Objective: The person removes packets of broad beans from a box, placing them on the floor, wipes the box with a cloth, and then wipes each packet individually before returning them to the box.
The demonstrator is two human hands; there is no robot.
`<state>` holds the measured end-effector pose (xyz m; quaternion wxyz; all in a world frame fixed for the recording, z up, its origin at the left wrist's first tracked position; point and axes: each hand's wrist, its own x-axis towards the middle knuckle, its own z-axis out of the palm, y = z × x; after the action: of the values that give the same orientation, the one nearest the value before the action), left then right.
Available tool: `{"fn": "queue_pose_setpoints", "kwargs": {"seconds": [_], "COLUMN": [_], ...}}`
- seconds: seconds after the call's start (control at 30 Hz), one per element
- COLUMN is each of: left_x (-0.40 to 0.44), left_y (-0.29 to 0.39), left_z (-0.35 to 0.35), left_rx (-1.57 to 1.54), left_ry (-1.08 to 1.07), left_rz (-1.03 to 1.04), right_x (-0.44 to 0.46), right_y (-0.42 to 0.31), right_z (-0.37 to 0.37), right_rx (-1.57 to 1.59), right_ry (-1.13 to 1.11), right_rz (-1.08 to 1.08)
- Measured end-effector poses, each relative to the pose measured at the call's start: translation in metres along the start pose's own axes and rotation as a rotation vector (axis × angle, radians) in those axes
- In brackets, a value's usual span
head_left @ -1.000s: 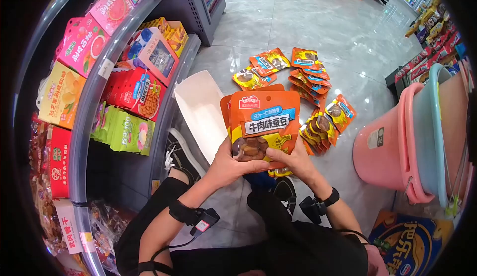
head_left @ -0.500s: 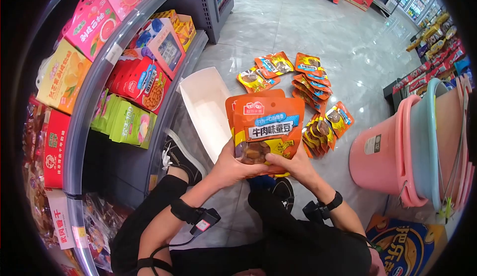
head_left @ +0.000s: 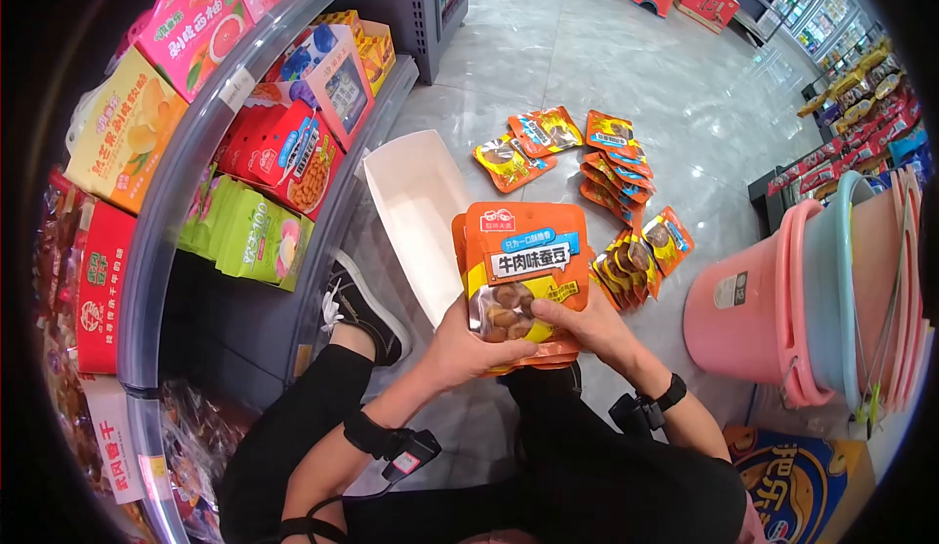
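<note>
While we sit beside the long grey store shelving [head_left: 147, 290] that runs along the left of the open white cardboard box [head_left: 416, 211], a pale pink plastic bucket [head_left: 738, 299] stands well to the box's right, with a light blue bucket [head_left: 827, 280] just beyond it. The box lies on the glossy floor, its near end close to our left hand [head_left: 460, 348]. To its right, the loose orange-and-yellow foil pouches lie in groups: a fanned row [head_left: 626, 260], an overlapping pile [head_left: 616, 177] farther off, and a small cluster [head_left: 514, 162] near the box's far end.

Between our hands, just right of the box's near end, we hold a small stack of glossy orange snack pouches [head_left: 528, 241] upright, fronts facing us. Our left hand grips its lower left, thumb pressed across the bottom; our right hand [head_left: 597, 329] pinches the right side, thumb flat over the clear window. Our other fingers are mostly hidden behind.

The front pouch now covers more of those behind, leaving a narrower strip at the left, so the stack looks closer to squared, though lower edges still stick out.
</note>
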<state>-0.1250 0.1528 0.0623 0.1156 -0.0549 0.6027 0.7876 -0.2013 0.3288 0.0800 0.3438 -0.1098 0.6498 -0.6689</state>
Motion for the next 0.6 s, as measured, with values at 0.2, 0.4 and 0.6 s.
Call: {"fn": "queue_pose_setpoints", "kwargs": {"seconds": [0.2,0.4,0.6], "left_x": [0.002,0.001,0.001], "left_y": [0.002,-0.006,-0.009], "left_z": [-0.005,-0.016,-0.018], "left_rx": [-0.013,-0.012,-0.051], "left_ry": [-0.021,-0.063,-0.09], "left_rz": [0.018,-0.056,-0.052], "right_x": [0.013,0.017,0.02], "right_y": [0.002,0.012,0.017], "right_z": [-0.003,0.002,0.003], "right_rx": [-0.021,-0.027,-0.011], "right_ry": [0.0,-0.027,-0.034], "right_rz": [-0.039,-0.002,0.022]}}
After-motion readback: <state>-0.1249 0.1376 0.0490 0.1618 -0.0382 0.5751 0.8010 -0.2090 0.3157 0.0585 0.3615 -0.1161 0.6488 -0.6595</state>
